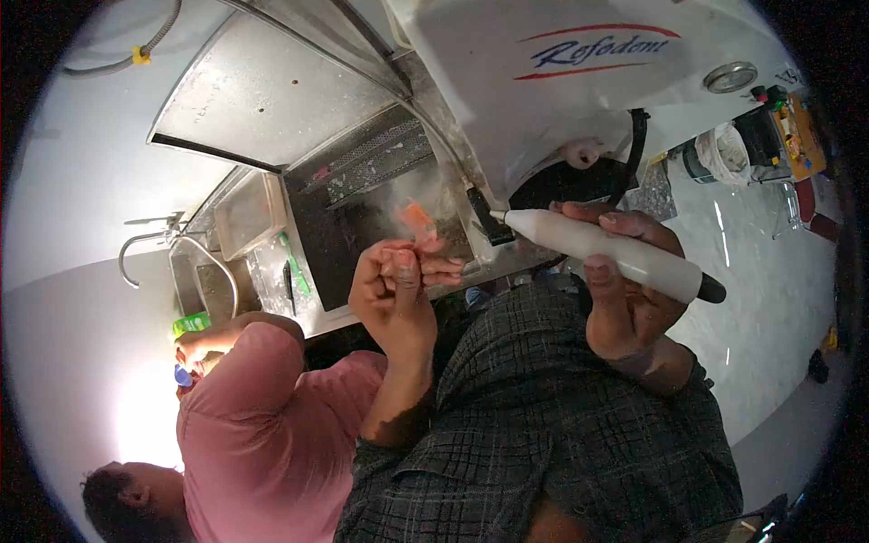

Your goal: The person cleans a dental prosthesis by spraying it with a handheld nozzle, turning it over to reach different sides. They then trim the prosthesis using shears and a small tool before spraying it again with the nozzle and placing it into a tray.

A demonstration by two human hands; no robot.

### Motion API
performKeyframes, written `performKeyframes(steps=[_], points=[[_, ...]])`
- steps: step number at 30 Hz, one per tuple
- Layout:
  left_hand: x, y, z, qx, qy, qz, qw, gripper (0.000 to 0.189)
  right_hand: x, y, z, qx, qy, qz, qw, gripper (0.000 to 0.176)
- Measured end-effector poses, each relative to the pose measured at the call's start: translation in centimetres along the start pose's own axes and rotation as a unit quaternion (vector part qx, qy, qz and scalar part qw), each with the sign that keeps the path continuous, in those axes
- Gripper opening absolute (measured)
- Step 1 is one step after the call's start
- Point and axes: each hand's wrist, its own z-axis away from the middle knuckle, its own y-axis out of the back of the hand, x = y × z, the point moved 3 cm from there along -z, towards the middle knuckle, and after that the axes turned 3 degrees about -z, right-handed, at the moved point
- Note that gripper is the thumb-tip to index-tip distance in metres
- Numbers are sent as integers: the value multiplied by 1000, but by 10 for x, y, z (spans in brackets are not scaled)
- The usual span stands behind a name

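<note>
My left hand (396, 281) is closed in a pinch on a small pink-orange piece (420, 226) above the dark metal tray of the workstation. Pale dust or haze hangs around the piece. In my right hand (629, 271) lies a thick white pen-shaped handpiece (588, 244), gripped by the fingers and thumb. Its narrow metal tip points left, close to a black connector (489, 222) on the bench edge. The two hands are apart.
A co-worker in a pink shirt (262, 416) stands at the left, hands near a green bottle (190, 324). A sink tap (149, 237), a clear bin (249, 217), a white "Refodent" cover (579, 100) and a black hose (631, 154) surround the bench.
</note>
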Motion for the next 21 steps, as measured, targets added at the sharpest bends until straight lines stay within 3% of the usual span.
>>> performKeyframes(steps=[2, 11, 18, 21], points=[[9, -14, 8, 58, -104, -184, 976, 17, -1, -5, -2, -27, 46, 48, 997, 34], [3, -22, 11, 48, -158, -394, 904, 13, -1, -9, -6, -57, 53, 77, 994, 35], [8, -35, 11, 39, -182, -445, 876, 14, 2, -7, -2, -68, 84, 156, 982, 38], [8, -36, 11, 41, -197, -465, 862, 14, 6, -7, -2, -72, 41, 122, 989, 38]])
